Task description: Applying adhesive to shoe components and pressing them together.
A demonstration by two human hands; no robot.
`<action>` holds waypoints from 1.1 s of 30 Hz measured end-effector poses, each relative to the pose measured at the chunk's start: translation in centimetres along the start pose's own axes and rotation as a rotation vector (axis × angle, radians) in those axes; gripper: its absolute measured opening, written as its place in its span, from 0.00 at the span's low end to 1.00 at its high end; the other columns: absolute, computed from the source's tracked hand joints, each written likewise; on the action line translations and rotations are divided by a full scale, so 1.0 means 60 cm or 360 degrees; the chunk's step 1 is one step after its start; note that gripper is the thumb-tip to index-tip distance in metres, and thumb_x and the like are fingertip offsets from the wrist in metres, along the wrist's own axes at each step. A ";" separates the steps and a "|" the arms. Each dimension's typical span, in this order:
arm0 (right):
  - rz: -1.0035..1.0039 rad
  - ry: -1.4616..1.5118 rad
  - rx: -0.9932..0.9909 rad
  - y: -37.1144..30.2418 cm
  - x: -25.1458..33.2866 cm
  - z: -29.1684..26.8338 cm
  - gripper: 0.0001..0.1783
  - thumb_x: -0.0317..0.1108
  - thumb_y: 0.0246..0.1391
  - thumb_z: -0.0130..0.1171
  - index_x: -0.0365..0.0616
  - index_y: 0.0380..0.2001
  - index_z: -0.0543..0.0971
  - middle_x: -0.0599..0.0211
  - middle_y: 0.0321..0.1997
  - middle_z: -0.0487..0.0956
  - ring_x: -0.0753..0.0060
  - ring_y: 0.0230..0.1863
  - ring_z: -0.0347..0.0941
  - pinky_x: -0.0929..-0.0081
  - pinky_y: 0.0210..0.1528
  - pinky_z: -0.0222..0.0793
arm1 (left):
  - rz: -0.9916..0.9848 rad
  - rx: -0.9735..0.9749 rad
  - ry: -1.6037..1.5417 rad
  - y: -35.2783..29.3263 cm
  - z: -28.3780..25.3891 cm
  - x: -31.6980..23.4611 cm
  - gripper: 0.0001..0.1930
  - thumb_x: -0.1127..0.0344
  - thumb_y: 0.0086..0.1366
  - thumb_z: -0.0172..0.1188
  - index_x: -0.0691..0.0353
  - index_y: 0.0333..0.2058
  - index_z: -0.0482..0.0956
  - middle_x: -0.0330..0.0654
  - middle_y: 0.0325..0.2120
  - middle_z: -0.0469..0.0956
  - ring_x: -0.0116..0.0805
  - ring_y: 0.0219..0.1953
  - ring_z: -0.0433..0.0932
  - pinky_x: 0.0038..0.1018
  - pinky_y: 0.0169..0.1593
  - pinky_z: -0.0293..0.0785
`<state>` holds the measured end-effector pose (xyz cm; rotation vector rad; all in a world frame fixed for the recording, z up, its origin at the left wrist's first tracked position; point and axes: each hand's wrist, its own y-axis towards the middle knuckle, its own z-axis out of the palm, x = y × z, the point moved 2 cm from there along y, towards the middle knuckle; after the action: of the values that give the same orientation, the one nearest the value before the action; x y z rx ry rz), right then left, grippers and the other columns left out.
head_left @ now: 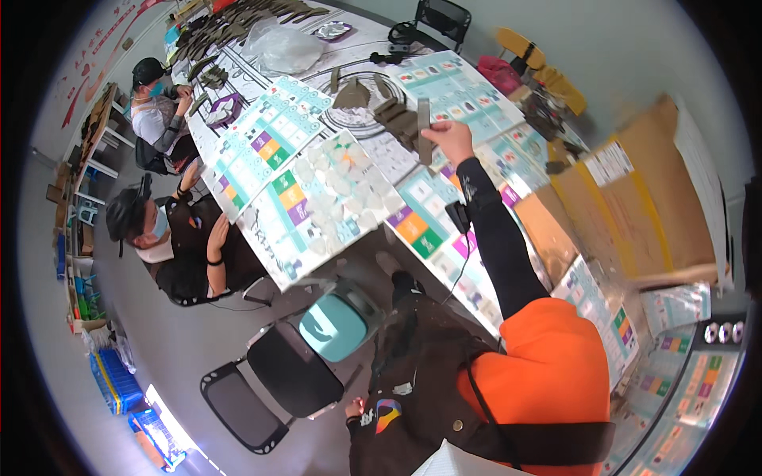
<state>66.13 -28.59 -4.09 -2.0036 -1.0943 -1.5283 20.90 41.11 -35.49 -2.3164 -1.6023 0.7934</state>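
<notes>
My right hand [450, 141] reaches out over the table, thumb and fingers pinched on a flat grey-brown strip [424, 111]. The strip stands lengthwise, one end pointing to the far side. Just left of it lies a row of olive-brown fabric-like pieces [394, 120]. A wider olive piece [352, 95] and a few narrow ones rest farther left on the printed tabletop. My left hand [355, 408] hangs low beside my dark apron [425, 373]; its fingers are small and mostly hidden, and I see nothing held in it.
Printed sheets [421, 186] cover the tables. A large cardboard box [635, 198] stands to the right. Two seated people [190, 238] work at the left edge. Chairs [294, 369] stand below. A clear plastic bag [282, 47] and a heap of olive pieces [230, 28] lie far back.
</notes>
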 end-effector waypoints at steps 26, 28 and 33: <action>0.0322 -0.1262 0.0129 0.829 -0.345 0.541 0.20 0.46 0.38 0.76 0.48 0.35 0.88 0.56 0.41 0.86 0.51 0.44 0.82 0.62 0.51 0.77 | -0.2108 0.0195 -0.2120 0.200 -0.393 -0.174 0.12 0.65 0.71 0.50 0.60 0.49 0.74 0.53 0.40 0.83 0.44 0.33 0.85 0.33 0.33 0.80; 0.0351 -0.1243 0.0081 0.827 -0.351 0.548 0.19 0.45 0.40 0.75 0.46 0.36 0.88 0.54 0.42 0.85 0.50 0.46 0.81 0.62 0.52 0.77 | -0.2143 0.0181 -0.2112 0.206 -0.400 -0.173 0.13 0.65 0.71 0.50 0.61 0.50 0.74 0.54 0.41 0.83 0.44 0.33 0.85 0.33 0.33 0.79; 0.0370 -0.1252 0.0104 0.782 -0.297 0.561 0.10 0.32 0.51 0.61 0.41 0.36 0.86 0.46 0.46 0.83 0.49 0.51 0.80 0.57 0.52 0.78 | -0.2012 0.0218 -0.1929 0.209 -0.410 -0.179 0.17 0.66 0.71 0.50 0.67 0.55 0.72 0.55 0.41 0.83 0.43 0.33 0.85 0.31 0.34 0.80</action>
<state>121.74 -39.96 -24.93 -2.6436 -1.0830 -0.5629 41.43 29.55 -17.53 -0.1635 -2.6300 1.7970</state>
